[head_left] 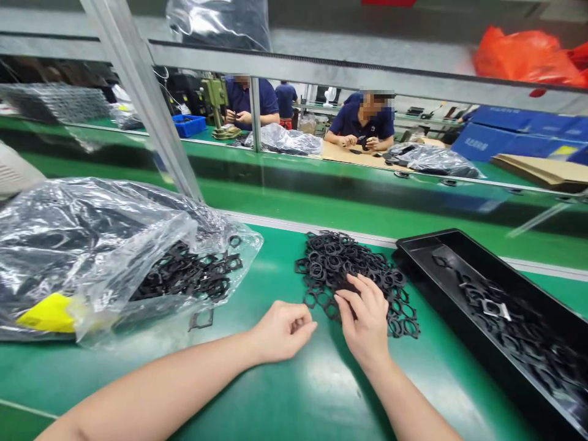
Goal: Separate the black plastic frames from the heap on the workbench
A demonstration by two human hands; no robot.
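Note:
A heap of flat black ring-shaped parts [353, 269] lies on the green bench surface in front of me. My right hand [365, 318] rests on the near edge of the heap, fingers bent and touching the parts. My left hand [282, 331] sits just left of the heap on the bench, its fingers curled into a loose fist; nothing shows in it. A clear plastic bag [92, 251] full of the same black parts lies open at the left, with parts spilling from its mouth [193, 272]. One loose part [201, 319] lies by the bag.
A long black tray [413, 251] holding several parts stands at the right. Beyond a metal frame post [147, 104], two other people in dark blue shirts work at a far bench with bags, blue crates [505, 131] and cardboard. An orange bag [523, 55] sits up high at the right.

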